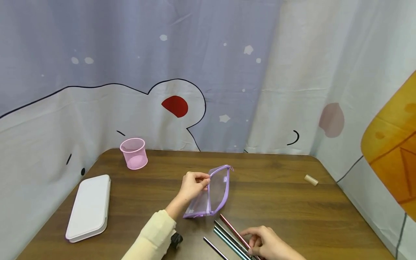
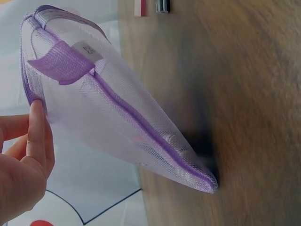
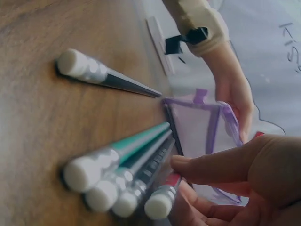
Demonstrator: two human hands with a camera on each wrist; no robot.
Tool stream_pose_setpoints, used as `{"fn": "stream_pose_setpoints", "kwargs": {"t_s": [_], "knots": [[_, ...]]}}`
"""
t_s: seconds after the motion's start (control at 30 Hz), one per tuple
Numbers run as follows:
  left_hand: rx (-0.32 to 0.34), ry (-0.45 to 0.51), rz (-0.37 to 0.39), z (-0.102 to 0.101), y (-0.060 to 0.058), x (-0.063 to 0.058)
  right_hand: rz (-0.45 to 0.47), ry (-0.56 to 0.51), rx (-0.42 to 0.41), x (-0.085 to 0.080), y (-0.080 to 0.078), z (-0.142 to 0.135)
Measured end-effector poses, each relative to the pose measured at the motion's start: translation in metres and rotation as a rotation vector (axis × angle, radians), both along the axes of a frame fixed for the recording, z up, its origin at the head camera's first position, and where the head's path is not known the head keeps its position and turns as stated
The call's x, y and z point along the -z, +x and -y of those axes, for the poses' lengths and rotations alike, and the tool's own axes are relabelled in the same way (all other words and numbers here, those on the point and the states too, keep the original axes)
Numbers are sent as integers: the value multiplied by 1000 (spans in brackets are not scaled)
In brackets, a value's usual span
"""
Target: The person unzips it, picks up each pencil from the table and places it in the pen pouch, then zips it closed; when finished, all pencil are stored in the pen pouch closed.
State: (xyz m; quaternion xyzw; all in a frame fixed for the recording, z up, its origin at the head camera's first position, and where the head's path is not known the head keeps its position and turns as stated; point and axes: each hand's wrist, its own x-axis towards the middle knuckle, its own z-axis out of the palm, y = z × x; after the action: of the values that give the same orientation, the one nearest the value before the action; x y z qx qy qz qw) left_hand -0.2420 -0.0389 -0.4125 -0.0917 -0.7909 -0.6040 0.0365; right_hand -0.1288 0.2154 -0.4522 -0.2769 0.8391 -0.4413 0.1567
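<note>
Pinching purple-edged mesh pouch point(image 1: 218, 188) in left hand point(image 1: 191, 186), with white tag point(image 2: 89, 50) of unclear print, gripping shiny red pencil point(image 1: 234, 230) in right hand point(image 1: 265, 241), beside slim eraser-tipped pencils point(image 3: 123, 175).

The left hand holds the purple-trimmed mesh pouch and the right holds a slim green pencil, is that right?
Not quite: the right wrist view shows the right hand holding a slim, red, white-tipped pencil, not a green one. The rest stands.
</note>
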Motion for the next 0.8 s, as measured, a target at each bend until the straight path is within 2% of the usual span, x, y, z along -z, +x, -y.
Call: {"fn": "stream_pose_setpoints", "kwargs": {"t_s": [0.27, 0.43, 0.6, 0.7, 0.8], "knots": [[-6, 7, -9, 3, -1, 0, -81, -158, 122, -6, -9, -9], [0, 6, -8, 2, 1, 1, -45, -200, 252, -14, -25, -8], [14, 13, -3, -1, 2, 4, 49, -266, 391, -25, -41, -6], [21, 10, -16, -3, 13, -8, 98, -325, 431, -31, -47, -4], [23, 7, -29, -4, 24, -23, 107, -351, 430, -36, -49, 0]]}}
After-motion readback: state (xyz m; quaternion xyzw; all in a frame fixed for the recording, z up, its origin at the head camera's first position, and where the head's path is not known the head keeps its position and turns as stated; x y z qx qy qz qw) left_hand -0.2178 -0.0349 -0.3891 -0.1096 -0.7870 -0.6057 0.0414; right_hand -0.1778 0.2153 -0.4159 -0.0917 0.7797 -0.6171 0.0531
